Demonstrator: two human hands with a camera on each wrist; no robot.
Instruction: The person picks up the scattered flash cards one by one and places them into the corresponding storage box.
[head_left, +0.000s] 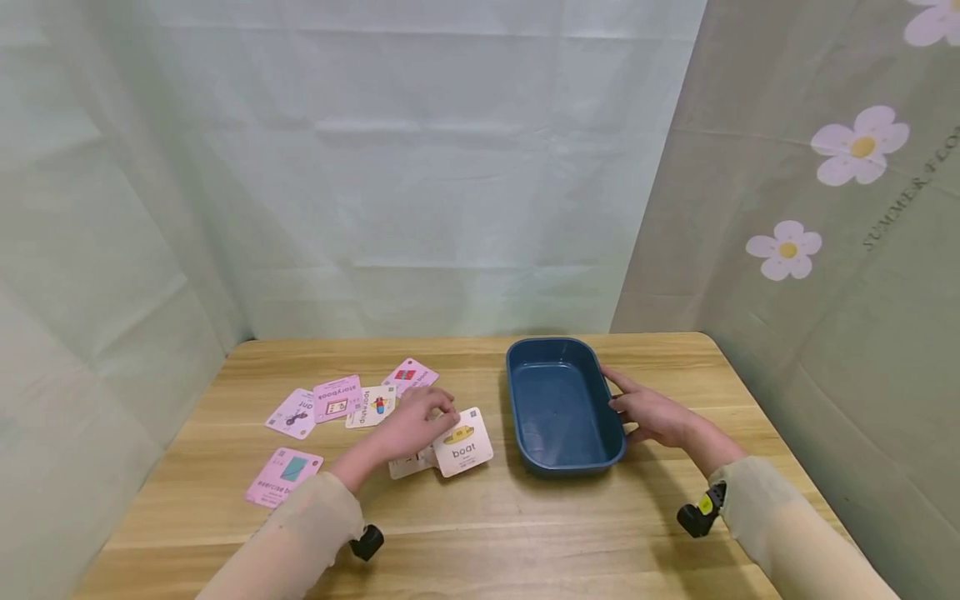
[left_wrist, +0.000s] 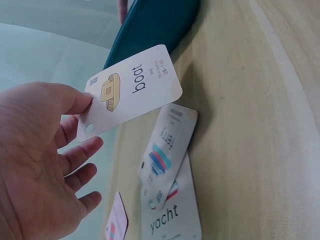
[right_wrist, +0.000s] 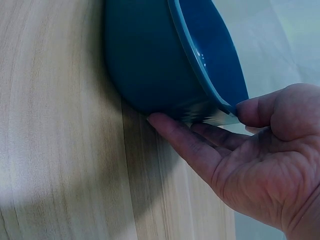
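Between thumb and fingers, my left hand (head_left: 417, 425) pinches a white boat card (head_left: 467, 452) by its corner, raised off the table. Below it in the left wrist view lie a ferry card (left_wrist: 169, 142) and a yacht card (left_wrist: 172, 217), overlapping. My right hand (head_left: 658, 415) holds the right side of a deep blue plastic bin (head_left: 564, 417). In the right wrist view its thumb (right_wrist: 256, 110) is at the rim and its fingers are against the outer wall. Inside the bin only the bare floor shows.
Left of my left hand lie a spaceship card (head_left: 372, 407), a storybook card (head_left: 337, 398), an ant card (head_left: 294, 414) and an exercise book card (head_left: 285, 478). Another pink card (head_left: 411, 375) lies behind the hand. Pale curtains (head_left: 435, 183) stand behind the wooden table (head_left: 480, 542).
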